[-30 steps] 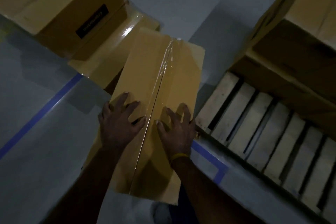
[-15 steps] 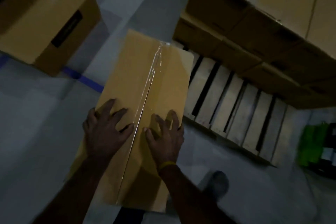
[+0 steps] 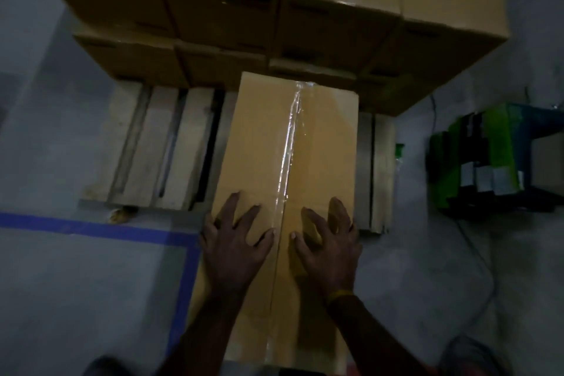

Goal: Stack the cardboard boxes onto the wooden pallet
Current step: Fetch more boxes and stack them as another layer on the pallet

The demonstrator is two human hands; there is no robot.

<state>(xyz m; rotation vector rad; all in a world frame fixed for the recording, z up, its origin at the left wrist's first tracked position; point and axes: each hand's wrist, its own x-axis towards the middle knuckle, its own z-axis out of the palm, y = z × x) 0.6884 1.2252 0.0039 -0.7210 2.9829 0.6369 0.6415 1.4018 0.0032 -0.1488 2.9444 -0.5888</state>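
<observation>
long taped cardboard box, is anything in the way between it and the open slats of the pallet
Nothing visible blocks it. The long tan cardboard box with the clear taped seam, under the left hand and right hand, already hangs over the bare slats of the wooden pallet. The stacked brown cardboard boxes only limit it at the far end.

The stacked boxes point(image 3: 274, 9) wall off the far side of the wooden pallet point(image 3: 158, 149). Bare slats lie open to the left of the carried box point(image 3: 283, 146); only a narrow strip shows to its right. A green-and-black bundle point(image 3: 476, 159) stands on the floor further right. The near-left floor point(image 3: 76, 299) is open.
</observation>
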